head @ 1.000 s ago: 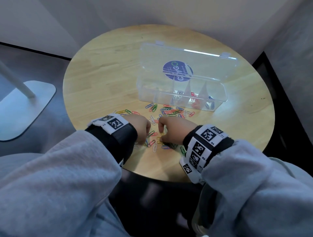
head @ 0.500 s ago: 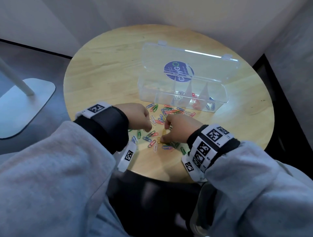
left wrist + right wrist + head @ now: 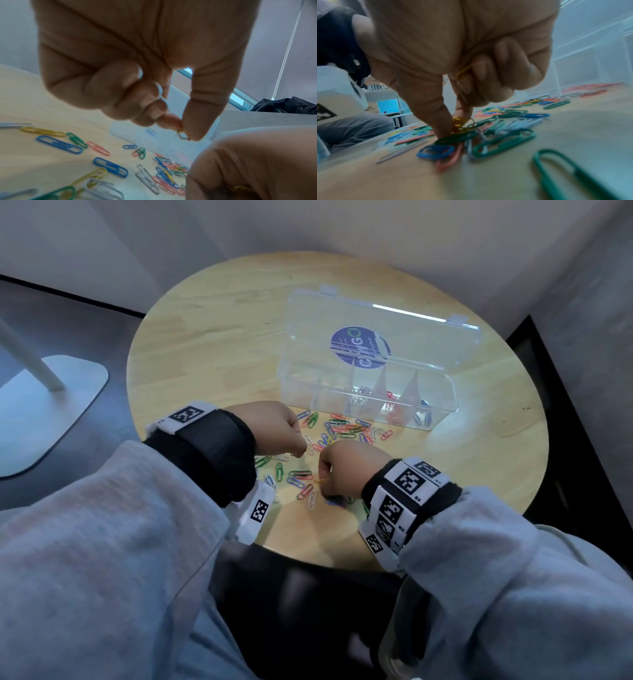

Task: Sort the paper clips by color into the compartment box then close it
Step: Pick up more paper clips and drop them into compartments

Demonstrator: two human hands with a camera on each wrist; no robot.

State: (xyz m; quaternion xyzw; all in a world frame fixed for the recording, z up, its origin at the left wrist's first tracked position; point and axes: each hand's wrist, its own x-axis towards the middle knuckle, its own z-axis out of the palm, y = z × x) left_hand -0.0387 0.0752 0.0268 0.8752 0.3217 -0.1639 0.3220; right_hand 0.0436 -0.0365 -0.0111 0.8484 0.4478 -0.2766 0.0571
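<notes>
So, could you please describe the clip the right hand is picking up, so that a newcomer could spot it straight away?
Start at the round wooden table and find the loose paper clips in front of the clear compartment box. The right hand pinches a yellow clip at the near edge. Its neighbours on the table are green, blue, red or white.

The clips tucked under the right hand (image 3: 346, 470) in the head view are mostly covered, colors hard to call. Right wrist view is blurry up close, and the big green paper clip (image 3: 570, 174) runs off the bottom edge. What's inside the compartment box (image 3: 368, 400) is too small to sort out.
</notes>
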